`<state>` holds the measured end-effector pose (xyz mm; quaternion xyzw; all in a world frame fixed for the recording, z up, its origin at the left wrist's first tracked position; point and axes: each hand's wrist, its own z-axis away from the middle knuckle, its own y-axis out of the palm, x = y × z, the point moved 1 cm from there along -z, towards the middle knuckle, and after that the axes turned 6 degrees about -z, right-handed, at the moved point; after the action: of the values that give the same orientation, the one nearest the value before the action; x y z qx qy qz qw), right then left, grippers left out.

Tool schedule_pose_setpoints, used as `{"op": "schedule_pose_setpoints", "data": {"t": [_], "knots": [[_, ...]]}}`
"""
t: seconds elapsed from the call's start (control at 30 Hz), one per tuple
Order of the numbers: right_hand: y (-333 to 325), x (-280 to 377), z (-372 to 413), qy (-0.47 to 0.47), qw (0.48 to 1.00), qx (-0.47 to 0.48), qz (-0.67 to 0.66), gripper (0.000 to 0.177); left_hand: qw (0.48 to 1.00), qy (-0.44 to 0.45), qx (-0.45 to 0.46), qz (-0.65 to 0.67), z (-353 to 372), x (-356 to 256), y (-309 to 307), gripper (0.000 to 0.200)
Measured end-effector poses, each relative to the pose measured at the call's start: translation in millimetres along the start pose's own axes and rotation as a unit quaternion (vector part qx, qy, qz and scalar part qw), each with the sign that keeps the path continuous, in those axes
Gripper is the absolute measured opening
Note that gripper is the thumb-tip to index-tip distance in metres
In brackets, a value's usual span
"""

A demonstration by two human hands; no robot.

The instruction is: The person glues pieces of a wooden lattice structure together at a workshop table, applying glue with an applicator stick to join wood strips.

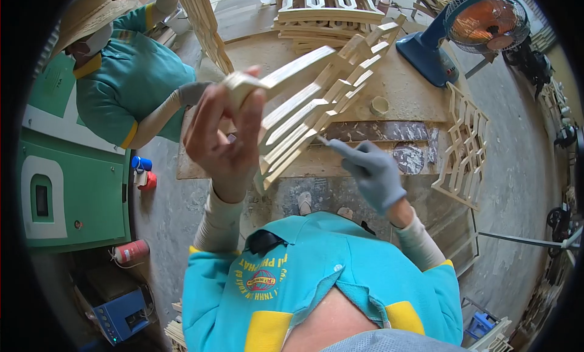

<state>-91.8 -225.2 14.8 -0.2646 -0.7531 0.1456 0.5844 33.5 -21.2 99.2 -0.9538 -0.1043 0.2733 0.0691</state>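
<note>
My bare left hand (225,133) is closed on the end of a pale wooden lattice frame (298,112), which it holds up at a tilt above the workbench (407,84). The lattice runs from my left hand toward the upper right, its zigzag slats close together. My right hand (371,172), in a grey glove, is near the lattice's lower side with its index finger pointing at the slats. A thin pale tip shows at that finger, too small to name. The other fingers are curled in.
A co-worker (134,78) in a straw hat stands at the left. A fan (486,24) stands at the upper right, a small round cup (379,106) on the bench. Another lattice (463,148) leans at the right; stacked frames (328,14) lie at the back.
</note>
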Motion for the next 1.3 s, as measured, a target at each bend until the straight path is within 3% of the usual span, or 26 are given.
{"op": "schedule_pose_setpoints", "data": {"t": [0.3, 0.5, 0.6, 0.8, 0.9, 1.0, 1.1, 1.2, 1.3], "knots": [[-25, 16, -14, -0.102, 0.961, -0.118, 0.226, 0.053, 0.994, 0.089, 0.033, -0.048, -46, -50, 56, 0.023], [-13, 4, -24, -0.084, 0.93, -0.142, 0.329, 0.053, 0.993, 0.101, 0.039, -0.052, -52, -63, 73, 0.021], [-28, 17, -15, -0.032, 0.946, -0.055, 0.317, 0.055, 0.992, 0.106, 0.048, -0.044, -53, -67, 74, 0.02], [-40, 7, -31, -0.013, 0.948, -0.085, 0.305, 0.057, 0.988, 0.141, 0.044, -0.034, -56, -70, 84, 0.019], [-37, 13, -27, -0.01, 0.941, -0.037, 0.336, 0.057, 0.99, 0.136, 0.028, -0.016, -58, -74, 90, 0.017], [-46, 3, -26, -0.016, 0.974, 0.015, 0.226, 0.057, 0.99, 0.132, 0.04, -0.023, -58, -73, 89, 0.018], [-56, -3, -33, 0.022, 0.987, -0.003, 0.16, 0.058, 0.989, 0.138, 0.041, -0.022, -59, -74, 90, 0.019], [-48, 12, -31, 0.029, 0.948, -0.024, 0.316, 0.054, 0.989, 0.143, 0.031, -0.016, -59, -73, 93, 0.019], [-49, 6, -27, -0.011, 0.977, 0.021, 0.211, 0.056, 0.99, 0.137, 0.036, -0.022, -60, -75, 93, 0.02]]}}
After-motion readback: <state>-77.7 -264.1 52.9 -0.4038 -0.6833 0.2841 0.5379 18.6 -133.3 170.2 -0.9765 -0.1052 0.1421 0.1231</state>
